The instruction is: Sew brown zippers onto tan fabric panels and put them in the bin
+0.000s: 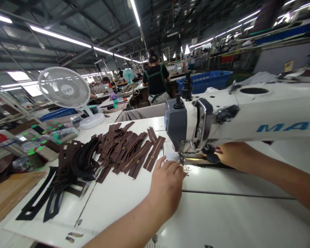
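Note:
A brown zipper with gold teeth point(195, 159) lies under the needle area of a white sewing machine point(237, 113). At its left end is my left hand point(167, 182), fingers bent over and closed by the needle plate; their tips are partly hidden. My right hand point(229, 156) reaches beneath the machine arm and grips the zipper's right end, its fingertips partly covered by a dark round machine part. Left of my left hand, a loose heap of brown zippers point(129, 148) covers the white table point(113, 206).
Curved black and brown strips point(84, 158) lie beyond the zippers. Further left stand thread spools point(46, 151) and a cardboard sheet point(12, 193). A white fan point(64, 88) stands at the back left. A person in a black shirt point(155, 81) sits ahead, near a blue bin point(209, 81).

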A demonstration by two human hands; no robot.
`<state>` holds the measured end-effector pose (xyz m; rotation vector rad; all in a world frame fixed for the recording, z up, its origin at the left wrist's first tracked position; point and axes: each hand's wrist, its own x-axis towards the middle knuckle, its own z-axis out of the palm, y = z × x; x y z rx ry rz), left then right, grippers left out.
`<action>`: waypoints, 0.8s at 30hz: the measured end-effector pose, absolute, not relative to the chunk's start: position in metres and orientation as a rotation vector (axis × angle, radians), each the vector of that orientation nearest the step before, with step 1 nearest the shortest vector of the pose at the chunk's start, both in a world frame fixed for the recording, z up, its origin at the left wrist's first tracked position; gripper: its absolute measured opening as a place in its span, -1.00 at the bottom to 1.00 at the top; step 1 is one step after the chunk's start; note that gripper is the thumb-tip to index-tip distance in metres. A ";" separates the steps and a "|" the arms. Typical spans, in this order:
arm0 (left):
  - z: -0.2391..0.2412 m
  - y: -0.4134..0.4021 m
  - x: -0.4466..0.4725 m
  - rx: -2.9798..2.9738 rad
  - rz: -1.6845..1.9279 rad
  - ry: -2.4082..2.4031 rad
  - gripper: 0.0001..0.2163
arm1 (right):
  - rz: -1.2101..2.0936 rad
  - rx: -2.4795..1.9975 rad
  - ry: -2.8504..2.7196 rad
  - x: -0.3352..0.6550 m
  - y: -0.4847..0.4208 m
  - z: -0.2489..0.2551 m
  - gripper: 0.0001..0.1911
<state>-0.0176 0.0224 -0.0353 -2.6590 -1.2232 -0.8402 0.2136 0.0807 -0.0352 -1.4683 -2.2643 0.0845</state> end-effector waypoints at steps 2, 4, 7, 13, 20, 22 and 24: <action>-0.034 0.021 -0.018 -2.699 -0.821 -1.228 -0.86 | 0.226 -1.486 -2.319 0.214 0.064 -0.027 -0.84; -0.032 0.021 -0.018 -2.749 -0.749 -1.242 -0.87 | 0.392 -1.508 -2.370 0.209 0.044 -0.021 -0.92; -0.028 0.021 -0.020 -2.791 -0.620 -1.257 -0.86 | 0.463 -1.485 -2.323 0.195 0.017 -0.022 -0.80; -0.025 0.022 -0.021 -2.769 -0.497 -1.227 -0.88 | -0.042 -1.090 -2.307 0.178 -0.005 -0.055 -0.57; -0.026 0.021 -0.019 -2.719 -0.485 -1.155 -0.84 | -0.130 -1.061 -2.366 0.175 -0.007 -0.058 -0.55; -0.026 0.020 -0.018 -2.712 -0.484 -1.147 -0.84 | -0.106 -1.060 -2.360 0.175 -0.006 -0.057 -0.55; -0.026 0.020 -0.018 -2.706 -0.479 -1.144 -0.84 | -0.096 -1.069 -2.354 0.175 -0.007 -0.057 -0.55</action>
